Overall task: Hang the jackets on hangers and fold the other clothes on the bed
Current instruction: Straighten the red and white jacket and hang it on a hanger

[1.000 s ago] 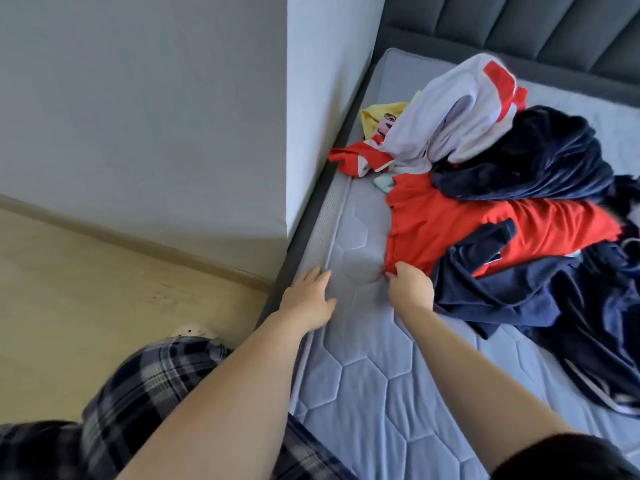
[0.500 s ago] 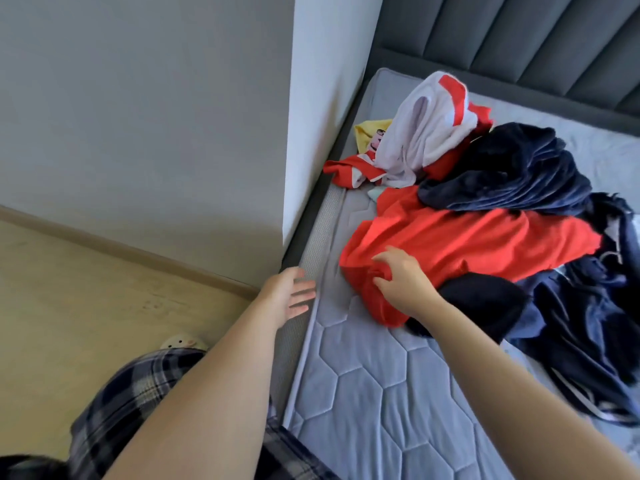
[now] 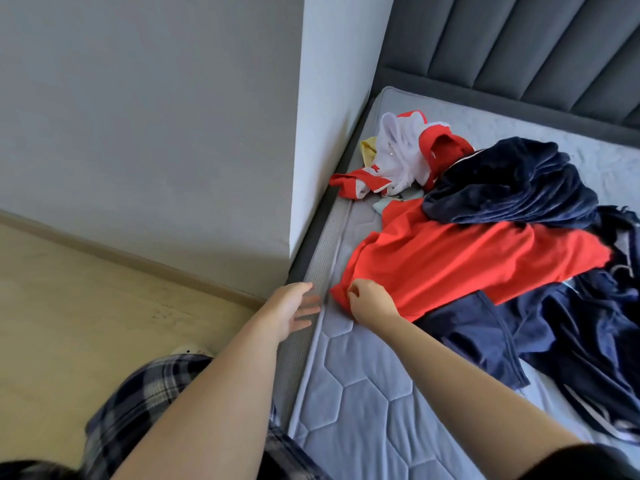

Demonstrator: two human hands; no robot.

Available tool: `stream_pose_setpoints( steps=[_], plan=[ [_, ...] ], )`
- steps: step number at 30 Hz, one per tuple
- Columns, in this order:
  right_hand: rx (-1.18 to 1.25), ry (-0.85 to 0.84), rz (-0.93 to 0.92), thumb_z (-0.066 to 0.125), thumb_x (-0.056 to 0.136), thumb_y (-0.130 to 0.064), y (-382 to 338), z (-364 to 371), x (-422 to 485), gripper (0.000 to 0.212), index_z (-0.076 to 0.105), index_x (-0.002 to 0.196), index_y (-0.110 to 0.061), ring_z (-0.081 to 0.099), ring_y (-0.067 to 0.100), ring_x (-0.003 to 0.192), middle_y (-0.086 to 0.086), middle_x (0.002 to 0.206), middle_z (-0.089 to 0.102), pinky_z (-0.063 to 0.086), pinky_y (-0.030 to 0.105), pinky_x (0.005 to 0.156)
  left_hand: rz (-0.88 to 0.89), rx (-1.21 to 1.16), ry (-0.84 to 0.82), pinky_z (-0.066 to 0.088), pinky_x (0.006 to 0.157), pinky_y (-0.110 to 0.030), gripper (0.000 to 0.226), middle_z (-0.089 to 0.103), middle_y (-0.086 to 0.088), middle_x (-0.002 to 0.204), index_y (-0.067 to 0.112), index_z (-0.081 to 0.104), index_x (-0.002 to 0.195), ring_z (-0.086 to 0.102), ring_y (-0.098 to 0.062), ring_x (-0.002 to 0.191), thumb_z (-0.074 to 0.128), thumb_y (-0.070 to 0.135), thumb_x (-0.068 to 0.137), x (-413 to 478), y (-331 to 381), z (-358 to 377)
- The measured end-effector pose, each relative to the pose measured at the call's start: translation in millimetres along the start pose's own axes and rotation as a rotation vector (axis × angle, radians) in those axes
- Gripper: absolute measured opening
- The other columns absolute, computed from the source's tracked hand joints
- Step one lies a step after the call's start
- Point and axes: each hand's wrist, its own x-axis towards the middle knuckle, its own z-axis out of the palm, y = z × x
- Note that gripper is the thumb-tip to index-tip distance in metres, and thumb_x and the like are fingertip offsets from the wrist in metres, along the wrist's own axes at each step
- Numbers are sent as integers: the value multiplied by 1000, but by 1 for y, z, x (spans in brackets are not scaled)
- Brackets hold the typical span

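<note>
Red shirt (image 3: 450, 265): a plain bright red soft-knit top, lying spread and creased on the bed, its near corner pulled toward 7 o'clock, close to the mattress edge.
Right hand (image 3: 369, 301): fingers curled, pinching that near corner of the red shirt.
Left hand (image 3: 291, 310): fingers straight and spread, holding nothing, at 9 o'clock of the right hand, over the mesh side band of the mattress; contact could not be told.
Navy fleece garment (image 3: 512, 181): a dark blue plush bundle lying on the red shirt's far part, at 1 o'clock.
Navy blue clothes (image 3: 571, 323): thin dark fabric with pale stripes, partly under the red shirt, at 4 o'clock.
White and red jacket (image 3: 401, 150): crumpled at 11 o'clock, touching the fleece; a small white mark on its red part was too small to read.
Yellow cloth (image 3: 367, 148): just beside the jacket, at its 9 o'clock.
Mattress (image 3: 363, 393): grey, quilted in hexagons.
Headboard (image 3: 519, 46): dark grey padded panels at 12 o'clock.
Checked trousers (image 3: 138, 393): dark blue and white, at 7 o'clock, over a pale wooden floor (image 3: 86, 306).
</note>
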Motion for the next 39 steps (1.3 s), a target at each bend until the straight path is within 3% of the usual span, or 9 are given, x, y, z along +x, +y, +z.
stream_pose_setpoints(
  steps=[5,10,15,18,26,28,31,35,39],
  plan=[
    [-86,-6,-10,45,92,-15,16,0,21,33,58,122,-11,43,32,117,15,122,50,35,37,102,92,41,47,41,81,-31,33,59,-5,127,16,49,131,59,-21,108,41,27,101,7,8,-3],
    [-161,-35,-35,46,90,-18,20,-2,44,26,60,111,-10,47,34,111,15,117,51,41,40,95,181,-37,109,39,95,-34,27,59,0,118,22,55,124,56,-16,112,45,23,99,31,16,5],
    [-5,274,-89,50,86,-7,11,-23,86,18,58,101,-1,51,36,103,20,109,54,39,41,83,156,-227,80,32,98,-30,31,55,-1,132,20,51,130,49,-13,121,39,27,101,66,25,24],
    [-74,390,-126,55,82,-7,4,-39,127,35,55,116,0,43,38,113,22,123,48,35,42,90,179,-365,2,20,113,-33,45,42,-9,147,11,36,144,34,-18,139,26,31,105,88,33,34],
    [-312,347,33,68,79,-32,-1,-47,244,92,14,151,-15,12,33,144,18,158,6,11,49,117,139,-478,-76,18,114,-32,49,36,-10,151,8,37,144,29,-18,141,21,33,105,126,42,40],
    [-403,301,84,64,83,-31,3,-49,263,73,28,147,-22,16,33,143,16,157,10,10,53,114,115,-522,-91,22,112,-32,47,39,-9,149,10,39,143,31,-18,140,24,33,105,128,43,36],
    [-420,219,26,48,92,-15,6,-49,274,34,59,124,-17,41,34,129,14,138,48,18,49,113,115,-508,-109,23,111,-31,45,37,-7,150,10,36,144,30,-17,141,29,28,104,128,46,36],
    [-203,213,28,50,90,-8,2,-49,247,35,59,123,-7,52,36,119,20,128,57,38,38,99,112,-531,-110,24,109,-31,44,36,-9,151,8,35,144,31,-18,141,31,24,103,126,46,36],
    [123,59,74,47,98,-13,-9,-59,183,27,62,95,9,58,34,97,30,100,61,36,34,78,85,-656,-75,26,111,-36,45,41,-11,147,10,37,143,36,-23,138,28,31,104,118,48,28]
  ],
)
